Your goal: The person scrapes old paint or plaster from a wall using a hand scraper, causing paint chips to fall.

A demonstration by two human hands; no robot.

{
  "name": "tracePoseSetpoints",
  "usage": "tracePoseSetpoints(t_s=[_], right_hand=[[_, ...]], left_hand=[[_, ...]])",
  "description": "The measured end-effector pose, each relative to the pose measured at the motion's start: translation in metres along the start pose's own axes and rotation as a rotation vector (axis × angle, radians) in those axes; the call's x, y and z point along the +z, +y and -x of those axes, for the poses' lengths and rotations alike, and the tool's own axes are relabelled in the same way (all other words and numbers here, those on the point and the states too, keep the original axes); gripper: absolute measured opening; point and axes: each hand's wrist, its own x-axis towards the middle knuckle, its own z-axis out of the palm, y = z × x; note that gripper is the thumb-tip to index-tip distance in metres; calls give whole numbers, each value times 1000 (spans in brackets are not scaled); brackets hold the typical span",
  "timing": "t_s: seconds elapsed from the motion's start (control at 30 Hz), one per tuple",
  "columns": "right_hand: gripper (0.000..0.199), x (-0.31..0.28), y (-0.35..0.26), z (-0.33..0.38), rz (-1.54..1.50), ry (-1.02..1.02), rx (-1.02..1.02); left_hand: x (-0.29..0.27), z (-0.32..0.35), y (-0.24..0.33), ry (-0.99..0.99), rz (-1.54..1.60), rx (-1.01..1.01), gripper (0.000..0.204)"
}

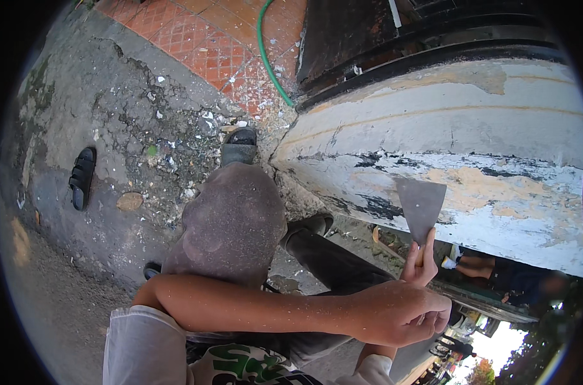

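A scraper [422, 206] with a wide grey metal blade and a light-coloured handle is held in my right hand [421, 266], fingers closed round the handle. Its blade points up the picture, in front of the wall [497, 128] with its peeling white paint; whether it touches the wall I cannot tell. Bare tan and black patches show on the wall around the blade. My left forearm crosses in front of my body, dusted with white specks. My left hand [404, 314] hangs nearer than the right one, its fingers curled in, with nothing visible in them.
Paint flakes litter the cracked concrete floor [124, 128]. A black sandal [83, 178] lies at the left. Beyond are red tiles [208, 45] and a green hose [266, 58]. My bent knee [234, 221] is in the middle. Another person [510, 276] is at the right.
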Motion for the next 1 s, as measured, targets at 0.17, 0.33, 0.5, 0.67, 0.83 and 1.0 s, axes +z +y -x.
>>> tracePoseSetpoints(t_s=[0.17,0.33,0.5,0.67,0.83,1.0], right_hand=[[48,-12,22,25,-95,-116,160],[49,-10,33,24,-88,-167,194],[49,7,43,32,-55,-154,231],[49,3,54,41,-64,-160,206],[49,32,-23,-8,-70,13,-52],[53,23,-27,17,-240,-74,212]], left_hand=[[15,-3,-13,127,10,-1,10],[19,-2,-18,70,16,58,7],[19,-1,-12,123,5,6,8],[29,-9,-29,347,-152,112,11],[-1,3,0,-54,74,-137,7],[24,-10,-24,265,-226,154,6]])
